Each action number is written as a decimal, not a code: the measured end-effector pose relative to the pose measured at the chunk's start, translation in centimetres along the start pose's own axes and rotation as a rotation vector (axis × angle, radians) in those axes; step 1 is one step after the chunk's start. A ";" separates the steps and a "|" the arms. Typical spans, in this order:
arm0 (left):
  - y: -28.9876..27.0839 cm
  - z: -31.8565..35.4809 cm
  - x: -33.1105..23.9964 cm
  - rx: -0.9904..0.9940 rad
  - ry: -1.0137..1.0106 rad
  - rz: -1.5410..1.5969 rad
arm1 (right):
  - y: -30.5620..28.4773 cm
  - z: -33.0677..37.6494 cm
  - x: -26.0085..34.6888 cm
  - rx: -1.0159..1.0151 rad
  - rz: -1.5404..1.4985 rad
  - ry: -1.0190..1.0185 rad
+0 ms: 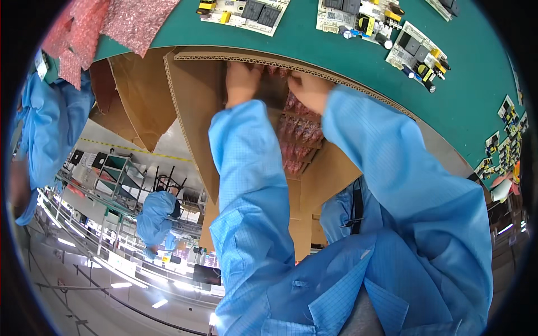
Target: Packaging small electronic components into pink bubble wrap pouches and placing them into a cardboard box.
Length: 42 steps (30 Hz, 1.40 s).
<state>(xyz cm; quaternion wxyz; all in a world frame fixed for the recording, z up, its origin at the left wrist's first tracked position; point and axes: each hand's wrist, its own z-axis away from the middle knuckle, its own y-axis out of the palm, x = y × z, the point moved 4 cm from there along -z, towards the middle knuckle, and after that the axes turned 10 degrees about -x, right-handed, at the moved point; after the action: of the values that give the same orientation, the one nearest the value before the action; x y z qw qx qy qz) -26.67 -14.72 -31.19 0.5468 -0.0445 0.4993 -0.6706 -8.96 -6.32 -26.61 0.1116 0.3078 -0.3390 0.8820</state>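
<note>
While both hands reach into the cardboard box (196, 106), the left hand (242, 82) and right hand (310, 89) grasp pink bubble-wrapped packets (297, 131); circuit boards (417, 53) lie on the green desk (471, 106).

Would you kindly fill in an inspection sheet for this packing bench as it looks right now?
Surface: green bench mat, partly covered.
Job's things: open brown corrugated cardboard box with cardboard dividers; pink bubble-wrapped packs stand in its cells.
Clutter: populated white circuit boards along the far edge; loose pink bubble-wrap sheets at the far left.
Hands: left hand and right hand both reach into the box at the packs; what they grip cannot be told.
Cables: nothing seen.
Surroundings: another person in a blue coat farther off, metal racks, ceiling lights.
</note>
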 end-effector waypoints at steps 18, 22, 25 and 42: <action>6.1 7.6 -4.3 -0.360 0.044 -0.197 | -28.6 6.3 -7.0 -0.846 0.071 -0.437; 5.8 7.6 -4.4 -0.366 0.055 -0.213 | -28.7 6.1 -7.0 -0.817 0.090 -0.427; 4.3 7.9 -6.0 -0.465 0.077 -0.154 | -28.5 5.6 -6.0 -0.827 0.115 -0.490; -18.2 4.0 -23.2 -0.902 0.439 0.127 | -30.5 7.5 -3.8 -0.935 0.358 -0.540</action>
<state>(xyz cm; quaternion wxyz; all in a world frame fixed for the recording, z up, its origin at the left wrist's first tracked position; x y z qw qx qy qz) -27.56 -0.88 -4.80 0.3950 -0.1038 0.8442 -0.3472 9.90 11.46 -8.49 -0.0059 0.3778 -0.7567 0.5334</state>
